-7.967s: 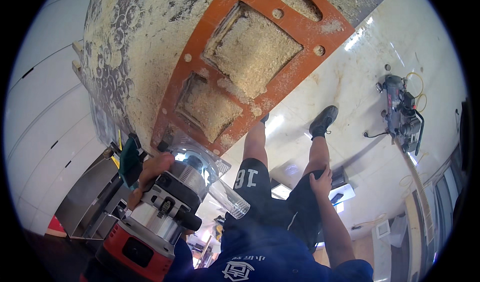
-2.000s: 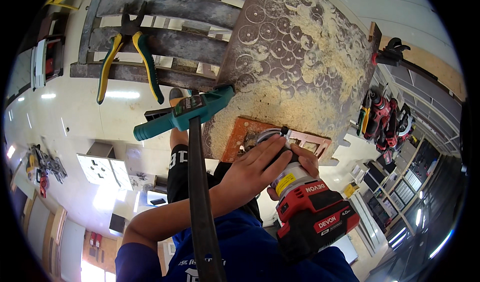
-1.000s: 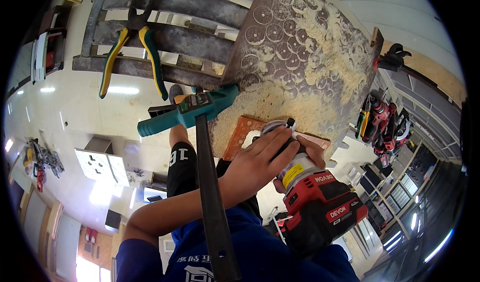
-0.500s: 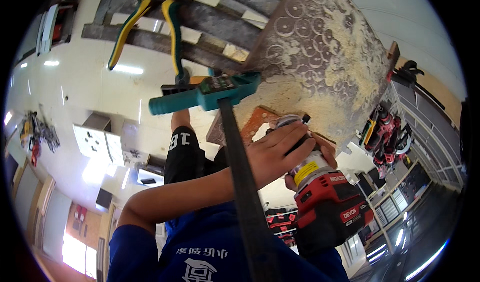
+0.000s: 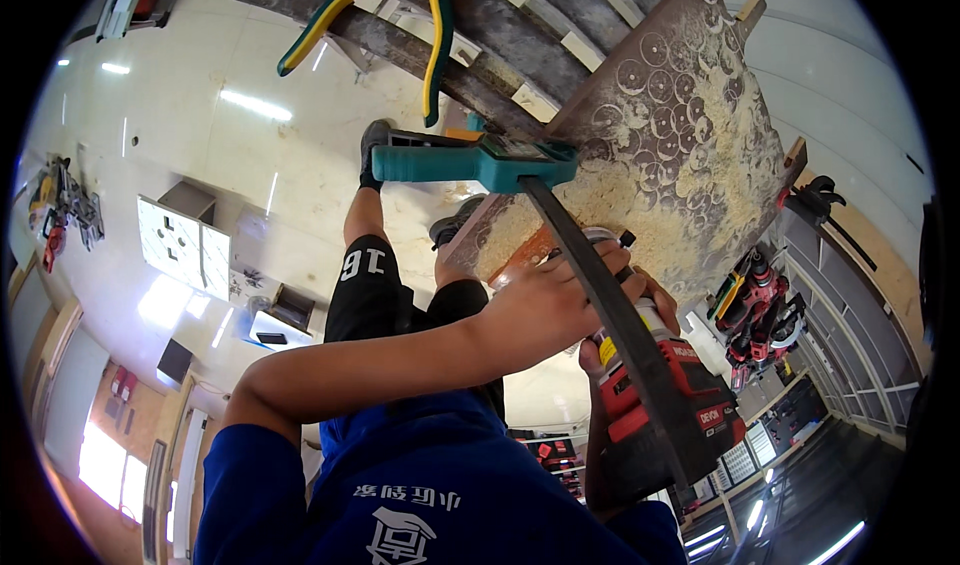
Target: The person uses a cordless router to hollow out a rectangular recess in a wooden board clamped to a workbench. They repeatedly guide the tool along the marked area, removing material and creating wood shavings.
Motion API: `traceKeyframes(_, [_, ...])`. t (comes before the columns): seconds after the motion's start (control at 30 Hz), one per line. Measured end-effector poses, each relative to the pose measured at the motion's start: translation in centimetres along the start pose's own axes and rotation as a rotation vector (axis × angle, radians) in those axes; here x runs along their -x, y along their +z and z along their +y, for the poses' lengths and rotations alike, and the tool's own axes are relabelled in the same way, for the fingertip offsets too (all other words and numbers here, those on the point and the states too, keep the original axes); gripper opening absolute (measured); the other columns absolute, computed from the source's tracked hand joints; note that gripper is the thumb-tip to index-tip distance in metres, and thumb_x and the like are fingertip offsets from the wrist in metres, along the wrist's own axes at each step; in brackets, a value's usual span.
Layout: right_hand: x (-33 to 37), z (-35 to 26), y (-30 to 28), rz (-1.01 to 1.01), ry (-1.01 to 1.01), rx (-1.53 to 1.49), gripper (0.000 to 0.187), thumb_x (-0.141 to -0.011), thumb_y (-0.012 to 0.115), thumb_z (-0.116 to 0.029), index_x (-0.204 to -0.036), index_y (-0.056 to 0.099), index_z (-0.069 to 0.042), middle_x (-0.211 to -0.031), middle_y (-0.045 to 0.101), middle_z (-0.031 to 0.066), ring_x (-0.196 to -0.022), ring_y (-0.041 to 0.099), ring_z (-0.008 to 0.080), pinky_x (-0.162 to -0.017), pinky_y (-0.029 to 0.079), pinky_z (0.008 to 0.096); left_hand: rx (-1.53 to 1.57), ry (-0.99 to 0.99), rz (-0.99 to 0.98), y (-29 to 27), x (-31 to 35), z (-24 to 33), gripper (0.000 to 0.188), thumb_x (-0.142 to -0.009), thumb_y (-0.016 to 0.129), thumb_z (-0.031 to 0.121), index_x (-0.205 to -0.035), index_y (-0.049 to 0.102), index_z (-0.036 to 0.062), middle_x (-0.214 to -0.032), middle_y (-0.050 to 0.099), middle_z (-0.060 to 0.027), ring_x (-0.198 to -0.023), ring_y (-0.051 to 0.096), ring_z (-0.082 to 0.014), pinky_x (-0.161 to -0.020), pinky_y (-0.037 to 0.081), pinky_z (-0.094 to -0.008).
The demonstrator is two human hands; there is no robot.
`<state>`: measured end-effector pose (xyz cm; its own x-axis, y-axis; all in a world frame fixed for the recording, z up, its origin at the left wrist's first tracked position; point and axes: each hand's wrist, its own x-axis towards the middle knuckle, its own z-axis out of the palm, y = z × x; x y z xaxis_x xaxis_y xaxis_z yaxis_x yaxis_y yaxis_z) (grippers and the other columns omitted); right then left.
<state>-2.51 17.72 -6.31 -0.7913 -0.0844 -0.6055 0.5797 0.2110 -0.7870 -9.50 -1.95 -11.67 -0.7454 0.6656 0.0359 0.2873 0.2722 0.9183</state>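
My left hand (image 5: 545,310) reaches across from the left and closes over the lower collar of a red and black cordless trim router (image 5: 708,397). Fingers of my right hand (image 5: 656,297) wrap the router's other side; most of that hand is hidden behind the tool. Beneath the router's base, an orange-brown piece (image 5: 530,249) shows in part amid sawdust. It lies at the near corner of a dark board (image 5: 655,85) marked with rings. A teal bar clamp (image 5: 430,164) stands there, its black bar crossing in front of my left fingers and the router.
Pliers-like yellow and green handles (image 5: 437,50) stick out beside the slatted bench (image 5: 500,35). Pale sawdust (image 5: 725,155) covers much of the board. Several red power tools (image 5: 765,305) sit at the right. My shoe (image 5: 375,150) is on the floor below the clamp.
The view has shifted, so the clamp and pliers-like handles appear farther right and higher. The clamp's bar now crosses the router. Both hands keep their hold on the router.
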Motion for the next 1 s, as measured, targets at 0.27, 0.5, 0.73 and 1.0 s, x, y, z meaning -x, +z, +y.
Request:
traceKeyframes(0.27, [-0.9,1.5,1.8,0.247,-0.173,0.338,0.093,-0.077,0.074,-0.057,-0.141,0.036,-0.002,-0.138,0.046,0.0154,-0.126,0.050,0.0264,-0.104,0.045,0.0374,0.007,0.075,0.056,0.0,0.6,-1.0,0.059,-0.086,0.062,0.037,-0.136,0.052,0.0088,-0.139,0.053,-0.0191,-0.131,0.053,-0.0338,-0.104,0.049,-0.0464])
traceKeyframes(0.5, [-1.1,1.4,2.3,0.257,-0.223,0.391,0.097,-0.074,0.079,-0.054,-0.140,0.036,0.003,-0.135,0.050,0.0183,-0.124,0.053,0.0284,-0.105,0.044,0.0401,0.077,0.090,0.079,-0.5,0.6,-1.5,0.064,-0.087,0.059,0.047,-0.136,0.053,0.0072,-0.138,0.053,-0.0204,-0.129,0.054,-0.0360,-0.106,0.046,-0.0466])
traceKeyframes(0.73, [-2.5,1.8,3.1,0.222,-0.483,0.548,0.102,-0.071,0.084,-0.047,-0.143,0.032,0.004,-0.137,0.049,0.0197,-0.126,0.052,0.0289,-0.109,0.041,0.0414,0.005,0.047,0.152,-2.2,0.6,-1.1,0.045,-0.083,0.060,0.011,-0.128,0.058,0.0130,-0.126,0.060,-0.0102,-0.121,0.059,-0.0286,-0.098,0.053,-0.0376])
traceKeyframes(1.0, [-1.5,2.9,2.0,0.105,-0.284,0.973,0.099,-0.070,0.085,-0.038,-0.144,0.031,0.000,-0.139,0.046,0.0184,-0.129,0.049,0.0286,-0.111,0.039,0.0406,-0.010,0.042,0.153,-2.7,1.0,-1.7,0.043,-0.082,0.060,0.010,-0.125,0.058,0.0097,-0.125,0.060,-0.0134,-0.120,0.059,-0.0291,-0.097,0.053,-0.0373])
